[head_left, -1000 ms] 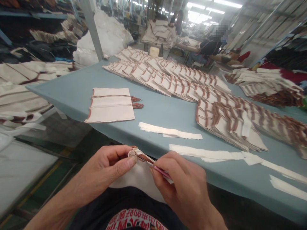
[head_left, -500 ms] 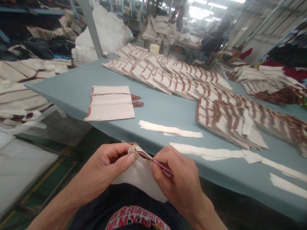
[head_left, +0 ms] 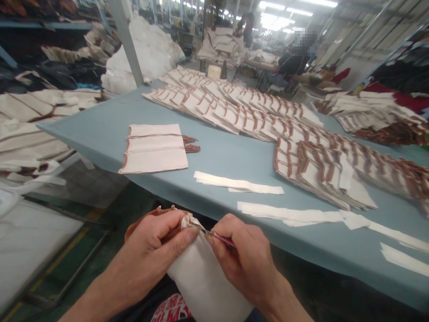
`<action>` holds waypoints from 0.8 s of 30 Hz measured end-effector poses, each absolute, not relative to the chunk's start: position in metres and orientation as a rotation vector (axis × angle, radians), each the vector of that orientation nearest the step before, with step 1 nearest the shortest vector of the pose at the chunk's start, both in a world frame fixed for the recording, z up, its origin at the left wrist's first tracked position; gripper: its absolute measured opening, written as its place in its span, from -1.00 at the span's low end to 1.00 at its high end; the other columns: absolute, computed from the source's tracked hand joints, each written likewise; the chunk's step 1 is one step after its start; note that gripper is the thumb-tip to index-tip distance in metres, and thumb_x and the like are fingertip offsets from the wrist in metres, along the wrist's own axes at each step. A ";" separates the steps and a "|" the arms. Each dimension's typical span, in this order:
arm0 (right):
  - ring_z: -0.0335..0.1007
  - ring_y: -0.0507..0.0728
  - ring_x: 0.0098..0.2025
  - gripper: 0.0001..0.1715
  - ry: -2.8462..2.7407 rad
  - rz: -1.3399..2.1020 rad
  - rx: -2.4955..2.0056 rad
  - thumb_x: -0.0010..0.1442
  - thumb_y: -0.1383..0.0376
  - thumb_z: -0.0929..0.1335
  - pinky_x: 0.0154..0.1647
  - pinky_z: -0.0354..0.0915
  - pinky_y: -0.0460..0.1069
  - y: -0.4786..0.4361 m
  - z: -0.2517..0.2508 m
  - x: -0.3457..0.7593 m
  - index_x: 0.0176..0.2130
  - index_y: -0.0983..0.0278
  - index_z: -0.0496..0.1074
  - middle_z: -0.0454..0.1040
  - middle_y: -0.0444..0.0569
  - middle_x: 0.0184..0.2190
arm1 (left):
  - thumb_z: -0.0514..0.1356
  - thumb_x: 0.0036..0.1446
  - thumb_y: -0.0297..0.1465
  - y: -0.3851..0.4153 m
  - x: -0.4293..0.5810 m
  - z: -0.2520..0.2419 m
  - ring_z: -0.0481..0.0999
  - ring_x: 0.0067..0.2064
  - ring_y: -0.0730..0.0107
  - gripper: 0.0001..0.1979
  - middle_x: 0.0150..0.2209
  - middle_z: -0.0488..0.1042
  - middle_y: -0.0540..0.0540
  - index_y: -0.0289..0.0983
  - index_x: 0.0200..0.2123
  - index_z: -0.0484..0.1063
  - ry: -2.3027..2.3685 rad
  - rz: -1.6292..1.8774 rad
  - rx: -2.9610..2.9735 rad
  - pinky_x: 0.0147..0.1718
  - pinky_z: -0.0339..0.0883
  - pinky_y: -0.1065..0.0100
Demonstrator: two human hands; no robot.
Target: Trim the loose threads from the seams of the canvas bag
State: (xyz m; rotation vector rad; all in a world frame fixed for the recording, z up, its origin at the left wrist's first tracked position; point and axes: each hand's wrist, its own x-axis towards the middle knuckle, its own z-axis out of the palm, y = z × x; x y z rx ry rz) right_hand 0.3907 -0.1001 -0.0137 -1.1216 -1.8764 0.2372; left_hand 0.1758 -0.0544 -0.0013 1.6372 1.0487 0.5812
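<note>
My left hand (head_left: 161, 243) is closed on a cream fabric piece (head_left: 208, 273), pinching its gathered upper edge between thumb and fingers. Brown cloth (head_left: 140, 222) from the piece bunches up behind those fingers. In my right hand (head_left: 243, 252) is a slim pink-handled tool (head_left: 225, 240); its thin metal tip touches the fabric edge beside my left thumb. The grip hides most of the tool, so its exact kind is unclear. The cream cloth hangs down over my lap, in front of the table edge.
On the blue-green table (head_left: 100, 134) lies a flat cream panel (head_left: 154, 147) with brown seams. Cream strips (head_left: 237, 182) rest near its front edge. Overlapping rows of brown-trimmed panels (head_left: 214, 103) spread behind. Fabric piles (head_left: 27, 107) stand at left; a person (head_left: 295, 62) sits far back.
The cream fabric hangs lower and more of it shows. Brown cloth has come into sight behind my left hand. Both hands sit slightly lower in view, with the tool's tip still at the edge.
</note>
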 end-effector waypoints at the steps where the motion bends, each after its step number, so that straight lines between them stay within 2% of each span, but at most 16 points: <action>1: 0.43 0.01 -0.53 -0.75 -1.873 0.254 -1.127 0.53 0.38 0.34 -0.47 0.27 -0.10 -0.101 -0.015 0.390 -0.26 0.16 0.38 0.54 -0.20 -0.47 | 0.22 0.47 0.00 -0.055 0.176 -0.003 0.34 -0.43 0.41 -0.50 -0.47 0.38 0.04 -0.23 -0.42 0.47 1.036 0.580 1.626 -0.51 0.18 0.48; 11: 0.40 0.02 -0.53 -0.74 -1.715 0.466 -1.098 0.55 0.28 0.36 -0.49 0.26 -0.10 -0.105 -0.032 0.386 -0.27 0.16 0.39 0.49 -0.20 -0.49 | 0.29 0.43 0.02 -0.059 0.175 -0.016 0.35 -0.37 0.36 -0.55 -0.36 0.45 -0.01 -0.23 -0.31 0.60 1.002 0.576 1.452 -0.50 0.24 0.49; 16: 0.45 0.04 -0.51 -0.77 -1.688 0.388 -1.082 0.55 0.29 0.36 -0.47 0.29 -0.09 -0.105 -0.043 0.384 -0.24 0.16 0.39 0.53 -0.19 -0.47 | 0.31 0.41 0.05 -0.058 0.178 -0.024 0.38 -0.36 0.35 -0.53 -0.34 0.43 0.00 -0.25 -0.29 0.60 0.929 0.571 1.399 -0.45 0.29 0.48; 20: 0.49 0.04 -0.54 -0.67 -1.846 0.313 -1.144 0.63 0.23 0.29 -0.48 0.28 -0.09 -0.104 -0.034 0.391 -0.25 0.17 0.41 0.58 -0.16 -0.50 | 0.28 0.46 -0.07 -0.056 0.178 -0.023 0.39 -0.37 0.36 -0.60 -0.37 0.48 0.00 -0.22 -0.34 0.60 0.973 0.596 1.560 -0.47 0.25 0.48; 24: 0.44 0.04 -0.61 -0.60 -2.011 0.346 -1.246 0.70 0.18 0.22 -0.54 0.19 -0.07 -0.104 -0.014 0.402 -0.18 0.22 0.45 0.57 -0.17 -0.54 | 0.26 0.44 -0.25 -0.056 0.177 -0.018 0.54 -0.27 0.28 -0.72 -0.34 0.58 -0.01 -0.18 -0.35 0.62 1.007 0.610 1.738 -0.36 0.36 0.47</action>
